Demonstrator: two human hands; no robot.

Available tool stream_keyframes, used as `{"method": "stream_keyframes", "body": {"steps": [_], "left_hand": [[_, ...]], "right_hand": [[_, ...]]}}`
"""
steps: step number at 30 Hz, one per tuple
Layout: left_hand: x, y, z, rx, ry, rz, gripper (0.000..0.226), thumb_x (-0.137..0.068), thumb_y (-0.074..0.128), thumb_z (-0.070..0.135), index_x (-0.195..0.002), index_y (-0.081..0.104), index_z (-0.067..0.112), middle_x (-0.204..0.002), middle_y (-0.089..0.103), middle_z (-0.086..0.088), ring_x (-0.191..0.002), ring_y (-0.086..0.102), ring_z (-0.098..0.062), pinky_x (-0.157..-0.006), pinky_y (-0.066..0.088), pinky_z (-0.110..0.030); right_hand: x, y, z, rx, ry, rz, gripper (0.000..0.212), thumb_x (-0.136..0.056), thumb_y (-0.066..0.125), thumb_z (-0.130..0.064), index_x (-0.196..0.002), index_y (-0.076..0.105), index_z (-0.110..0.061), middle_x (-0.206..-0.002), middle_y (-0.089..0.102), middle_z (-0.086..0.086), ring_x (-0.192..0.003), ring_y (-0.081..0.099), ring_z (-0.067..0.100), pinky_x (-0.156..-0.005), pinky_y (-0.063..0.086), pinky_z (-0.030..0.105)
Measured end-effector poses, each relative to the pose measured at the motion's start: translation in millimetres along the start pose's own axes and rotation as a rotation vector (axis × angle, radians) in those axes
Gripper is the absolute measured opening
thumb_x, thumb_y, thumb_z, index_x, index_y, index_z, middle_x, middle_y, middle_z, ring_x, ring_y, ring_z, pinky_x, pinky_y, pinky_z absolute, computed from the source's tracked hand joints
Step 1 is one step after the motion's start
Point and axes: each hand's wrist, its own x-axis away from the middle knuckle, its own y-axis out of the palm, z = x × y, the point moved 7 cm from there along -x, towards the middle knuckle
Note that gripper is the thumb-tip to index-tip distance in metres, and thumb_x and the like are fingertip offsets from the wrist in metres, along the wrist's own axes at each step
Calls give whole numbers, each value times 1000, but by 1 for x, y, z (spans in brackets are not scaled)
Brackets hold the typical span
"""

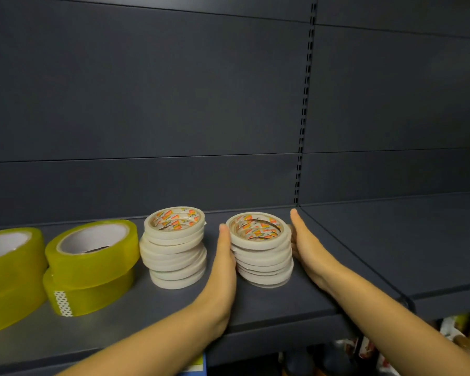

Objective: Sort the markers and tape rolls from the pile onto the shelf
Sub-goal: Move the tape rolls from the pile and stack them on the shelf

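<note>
- On the far left of the grey shelf (269, 302), at the picture's edge, I see a wide yellow tape roll (8, 272) lying flat, partly cut off by the frame.
- Just beside it on the right stands a stack of two yellow rolls (90, 267). The upper one sits skewed on the lower, and the lower shows a white patterned tab at its front.
- Next comes the left white stack (174, 251), thin white tape rolls piled flat and unevenly, with orange print inside the top core. It stands just beside the yellow pair and apart from the hands.
- My left hand (225, 261) stands on its edge on the shelf, fingers straight and together, palm pressed to the left side of the right white stack (261, 253).
- That stack, also thin white rolls piled flat and a little crooked, stands between both hands.
- My right hand (307, 245) mirrors the left: fingers straight, palm against the stack's right side.
- Behind and to the right, a slotted upright (305, 104) divides the dark back panel (147, 104), and a neighbouring shelf (391, 240) joins on.
- Below the shelf edge at lower right, blurred goods (364, 351) show; I cannot tell what they are.
</note>
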Motion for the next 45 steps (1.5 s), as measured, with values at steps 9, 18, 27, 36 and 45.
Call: {"method": "stream_keyframes", "body": {"steps": [9,18,27,36,45], "left_hand": [[-50,-12,-11,84,-12,374,75,-91,17,66,-103,71,15,-103,73,-8,-105,64,-23,-101,45,-40],[-63,-19,-15,69,12,526,71,-87,26,68,-102,71,15,-103,73,-10,-103,65,-27,-100,46,-43],[-75,-10,-9,114,53,331,79,-80,24,78,-74,79,21,-88,76,-6,-85,72,-18,-81,53,-33],[-82,-19,-9,92,119,373,86,-69,32,85,-88,77,14,-98,74,-12,-99,68,-27,-100,46,-46],[-84,-18,-10,125,110,337,75,-84,32,71,-90,75,9,-101,72,-16,-102,66,-30,-103,44,-48]], "right_hand": [[-16,7,8,-389,-10,45,63,-98,17,-56,-90,69,-21,-82,76,-6,-83,69,7,-69,50,24],[-22,18,4,-365,56,27,70,-92,19,-66,-102,71,-20,-103,72,4,-100,65,19,-93,50,37],[-20,20,0,-419,67,99,62,-86,25,-73,-89,69,-29,-98,72,1,-90,65,15,-74,48,29],[-28,27,-2,-460,59,1,76,-84,27,-75,-97,74,-16,-93,75,6,-91,71,22,-86,53,35],[-31,24,-6,-418,-69,57,66,-92,26,-64,-97,74,-20,-90,76,3,-89,72,17,-81,55,33]]}}
